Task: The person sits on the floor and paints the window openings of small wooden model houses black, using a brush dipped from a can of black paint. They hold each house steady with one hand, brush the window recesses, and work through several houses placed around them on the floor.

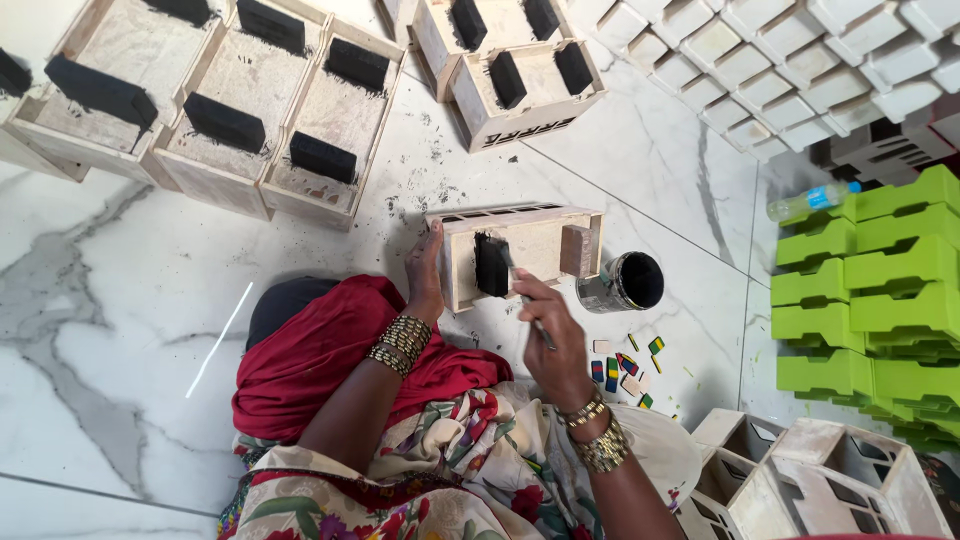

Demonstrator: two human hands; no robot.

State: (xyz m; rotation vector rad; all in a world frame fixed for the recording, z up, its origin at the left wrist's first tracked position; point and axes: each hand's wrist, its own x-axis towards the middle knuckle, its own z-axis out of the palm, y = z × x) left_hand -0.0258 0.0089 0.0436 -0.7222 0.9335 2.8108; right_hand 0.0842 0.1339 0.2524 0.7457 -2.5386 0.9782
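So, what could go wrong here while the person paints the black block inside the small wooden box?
1. The open paint tin stands close beside the wooden box; a nudge might tip it.
2. The brush in the right hand could smear black onto the pale box wall.
3. The left hand grips the box edge near wet paint.

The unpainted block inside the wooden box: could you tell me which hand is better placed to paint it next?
Probably the right hand: it holds the brush, close to the bare block. The left hand grips the box by its edge, steadying it.
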